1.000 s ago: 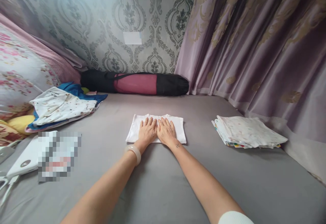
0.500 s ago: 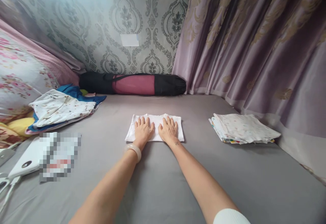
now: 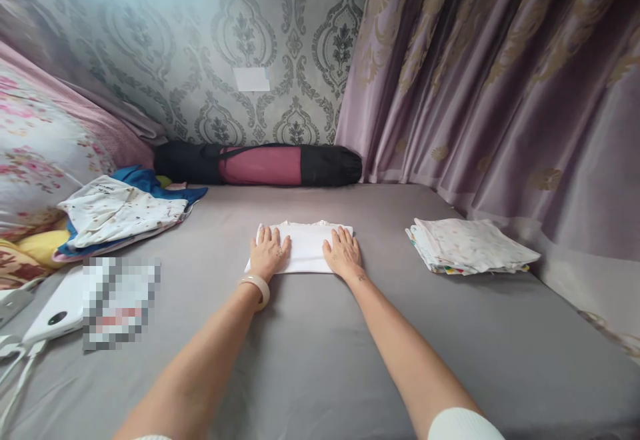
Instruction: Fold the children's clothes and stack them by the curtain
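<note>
A white folded cloth (image 3: 306,250), perhaps a garment, lies flat on the grey bed sheet (image 3: 320,347) in front of me. My left hand (image 3: 269,251) rests palm down on its left end, fingers stretched out. On that wrist sits a pale bangle (image 3: 257,287). My right hand (image 3: 343,253) lies flat on the right end of the cloth, fingers extended and slightly spread. Between the hands the middle of the cloth shows smooth, and its far edge is a little uneven.
Folded cloths (image 3: 473,247) are stacked at the right. Loose clothes (image 3: 125,210) lie at the left by a floral pillow (image 3: 35,153). A white device (image 3: 63,307) with cables sits nearer. A black and red long bag (image 3: 260,165) lies along the wall.
My hands have slid apart, the left one leftward and the right one rightward, from the middle of the cloth to its two ends. The view has shifted slightly.
</note>
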Tool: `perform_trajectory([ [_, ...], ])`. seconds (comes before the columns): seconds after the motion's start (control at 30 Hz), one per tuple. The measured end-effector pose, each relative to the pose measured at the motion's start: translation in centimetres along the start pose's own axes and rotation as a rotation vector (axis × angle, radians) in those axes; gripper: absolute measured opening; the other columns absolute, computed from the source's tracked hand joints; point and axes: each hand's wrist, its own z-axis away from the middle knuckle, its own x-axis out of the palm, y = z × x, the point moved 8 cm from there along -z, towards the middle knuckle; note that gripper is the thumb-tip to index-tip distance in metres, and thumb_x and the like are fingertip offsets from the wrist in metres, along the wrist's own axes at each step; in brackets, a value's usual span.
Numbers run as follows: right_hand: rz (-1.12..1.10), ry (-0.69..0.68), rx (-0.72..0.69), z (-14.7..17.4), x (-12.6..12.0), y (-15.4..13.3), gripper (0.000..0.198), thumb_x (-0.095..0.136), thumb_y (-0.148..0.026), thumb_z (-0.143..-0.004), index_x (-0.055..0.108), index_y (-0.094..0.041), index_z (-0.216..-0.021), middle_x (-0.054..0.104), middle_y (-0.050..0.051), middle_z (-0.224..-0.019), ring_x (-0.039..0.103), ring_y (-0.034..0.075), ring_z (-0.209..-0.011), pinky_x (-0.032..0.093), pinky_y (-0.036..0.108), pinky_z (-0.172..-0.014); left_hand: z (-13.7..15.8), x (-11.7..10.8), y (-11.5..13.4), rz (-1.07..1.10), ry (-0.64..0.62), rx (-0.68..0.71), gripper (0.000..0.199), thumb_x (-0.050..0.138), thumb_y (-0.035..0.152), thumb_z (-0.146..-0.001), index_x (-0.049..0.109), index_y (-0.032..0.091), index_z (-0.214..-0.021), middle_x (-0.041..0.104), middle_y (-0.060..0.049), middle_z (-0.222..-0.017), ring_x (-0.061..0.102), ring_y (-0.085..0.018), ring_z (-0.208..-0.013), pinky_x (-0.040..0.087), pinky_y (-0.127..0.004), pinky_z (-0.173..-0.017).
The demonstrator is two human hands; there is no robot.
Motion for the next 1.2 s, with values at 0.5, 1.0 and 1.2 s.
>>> perform_trajectory([
  [0.5,0.031,-0.06,0.034,0.4,0.0,2.5,0.06,0.028,-0.043,-0.099,0.033,-0.009,-0.149,0.024,0.017,-0.158,0.026,0.026,-0.144,0.017,0.038,-0.116,-0.6,1.9,-3.4,0.065,-0.178,0.241,0.061,0.023,0.051,-0.097,0.037,0.017,-0.146,0.027,-0.014,-0.158,0.017,-0.028,-0.148,0.021,-0.049,-0.116],
  [1.0,0.046,-0.045,-0.004,-0.2,-1.0,0.4,0.057,0.028,-0.038,-0.099,0.036,-0.01,-0.148,0.026,0.016,-0.158,0.021,0.027,-0.146,0.009,0.046,-0.117,-0.6,0.0,-0.9,-0.071,-0.091,0.249,0.044,0.028,0.045,-0.098,0.051,0.022,-0.128,0.046,-0.014,-0.144,0.03,-0.031,-0.141,0.024,-0.057,-0.113],
  [1.2,0.017,0.009,-0.054,-0.3,0.1,-0.5,0.059,0.027,-0.04,-0.1,0.039,-0.005,-0.145,0.031,0.016,-0.156,0.023,0.025,-0.145,0.014,0.038,-0.117,-0.4,0.8,0.2,-0.027,-0.047,0.221,0.052,0.026,0.044,-0.099,0.045,0.017,-0.138,0.042,-0.017,-0.148,0.035,-0.029,-0.139,0.024,-0.05,-0.115],
])
